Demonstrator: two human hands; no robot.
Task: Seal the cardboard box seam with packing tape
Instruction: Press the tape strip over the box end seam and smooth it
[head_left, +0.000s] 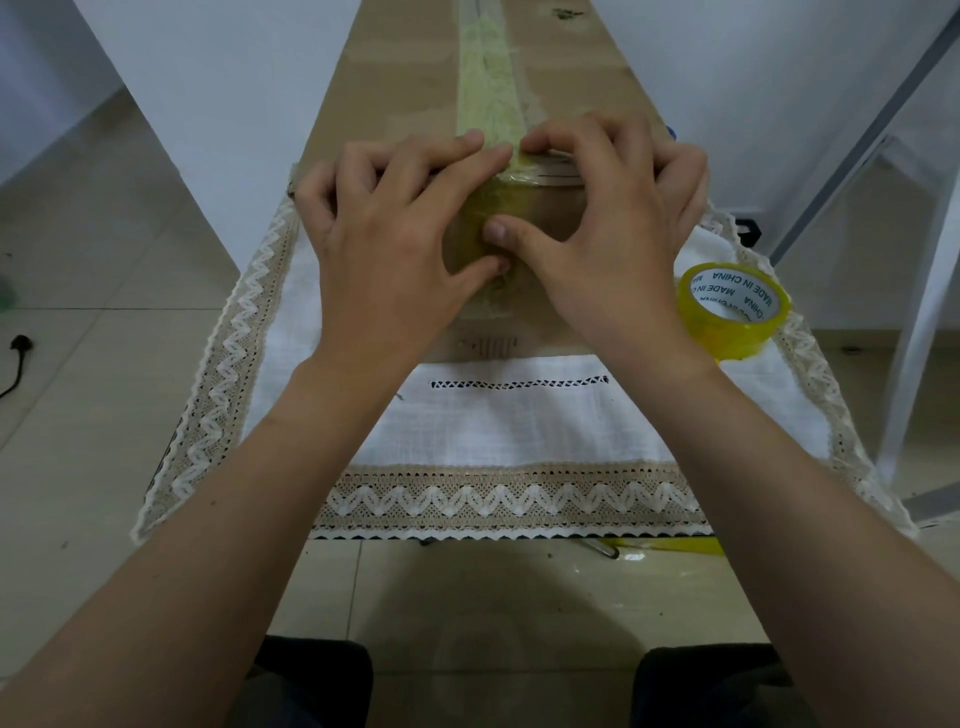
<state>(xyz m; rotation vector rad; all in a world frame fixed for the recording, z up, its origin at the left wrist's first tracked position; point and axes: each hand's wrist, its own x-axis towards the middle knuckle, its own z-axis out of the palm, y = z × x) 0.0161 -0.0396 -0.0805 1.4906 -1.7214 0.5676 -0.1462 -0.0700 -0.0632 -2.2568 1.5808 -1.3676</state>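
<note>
Lace cloth (519, 431); half-open hands (395, 244) (597, 244) on tape (480, 205)

The box (395, 78) was matt cardboard, the tape (485, 88) on it glossy and wrinkled. Under the box lay woven cloth (519, 431); beside it, a glossy roll (727, 332).

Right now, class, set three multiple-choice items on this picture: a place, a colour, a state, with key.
1. Relative to the box, the tape roll stands: A on top; B to its right, on the cloth; C behind it.
2. The roll is: A blue; B red; C yellow.
3. The left hand and right hand: A press the tape strip at the box's near edge; B lift the roll; C hang idle.
Key: B, it stands on the cloth; C, its film is yellow; A, fingers lie on the strip.
</note>
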